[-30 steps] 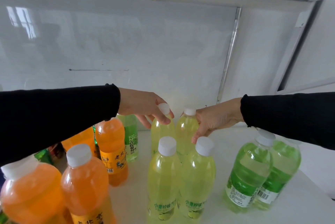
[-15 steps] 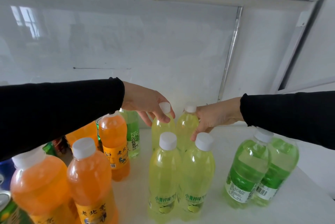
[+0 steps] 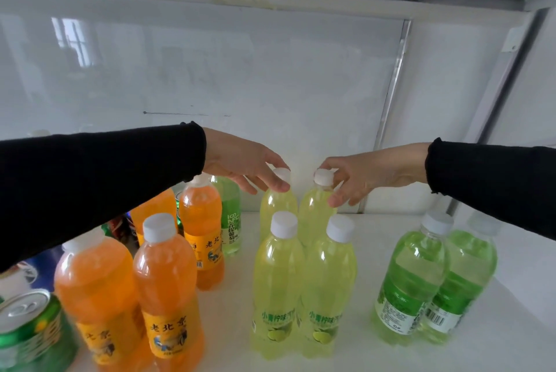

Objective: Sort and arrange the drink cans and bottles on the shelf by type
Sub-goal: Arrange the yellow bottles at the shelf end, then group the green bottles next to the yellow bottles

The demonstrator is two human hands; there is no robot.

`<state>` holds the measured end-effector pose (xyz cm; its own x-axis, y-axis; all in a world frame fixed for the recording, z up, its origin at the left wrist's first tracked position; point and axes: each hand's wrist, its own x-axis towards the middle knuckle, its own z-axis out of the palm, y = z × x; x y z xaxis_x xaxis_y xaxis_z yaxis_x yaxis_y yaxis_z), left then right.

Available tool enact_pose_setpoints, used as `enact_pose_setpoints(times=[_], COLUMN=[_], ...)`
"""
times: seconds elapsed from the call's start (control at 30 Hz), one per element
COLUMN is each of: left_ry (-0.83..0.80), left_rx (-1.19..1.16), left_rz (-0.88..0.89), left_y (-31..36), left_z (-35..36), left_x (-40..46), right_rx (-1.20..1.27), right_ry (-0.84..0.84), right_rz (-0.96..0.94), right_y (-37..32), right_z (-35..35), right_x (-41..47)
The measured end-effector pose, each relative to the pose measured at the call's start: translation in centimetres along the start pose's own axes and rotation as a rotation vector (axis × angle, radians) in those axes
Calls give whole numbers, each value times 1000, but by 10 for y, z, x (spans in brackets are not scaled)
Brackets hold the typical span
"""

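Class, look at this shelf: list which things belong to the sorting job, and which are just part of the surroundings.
Job:
yellow bottles
orange bottles
green bottles
green can
left hand and right hand, each at a rear yellow bottle's cap

Surroundings:
shelf
back panel

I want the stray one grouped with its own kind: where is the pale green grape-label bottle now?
In the head view, the pale green grape-label plastic bottle stands left of centre at the back, right behind the rear orange plastic bottle, under the left hand.

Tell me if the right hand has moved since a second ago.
Yes. The right hand rose slightly; its thumb now clears the front-right yellow bottle's cap.
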<state>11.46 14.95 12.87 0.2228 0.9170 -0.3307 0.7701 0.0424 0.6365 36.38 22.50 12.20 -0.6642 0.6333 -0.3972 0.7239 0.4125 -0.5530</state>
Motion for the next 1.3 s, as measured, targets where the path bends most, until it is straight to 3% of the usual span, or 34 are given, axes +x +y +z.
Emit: enact_pose_setpoints(times=[0.33,0.57,0.8,1.1,1.3], left_ry=[305,476,472,371,314], left_rx=[129,137,121,181,155], left_rz=[81,23,-39,-3,34], left_y=[11,-24,-79,-151,-180], left_z=[-45,-64,-92,-114,-123], left_x=[-76,-108,-133,-141,-146], right_rx=[-127,-177,-273,-484,-458], right_ry=[264,289,224,-17,-91], right_rz=[-198,-245,-119,182,236], right_y=[-56,-96,-133,-162,-168], right_z=[-20,-5,7,31,48], right_x=[-23,8,67,116,129])
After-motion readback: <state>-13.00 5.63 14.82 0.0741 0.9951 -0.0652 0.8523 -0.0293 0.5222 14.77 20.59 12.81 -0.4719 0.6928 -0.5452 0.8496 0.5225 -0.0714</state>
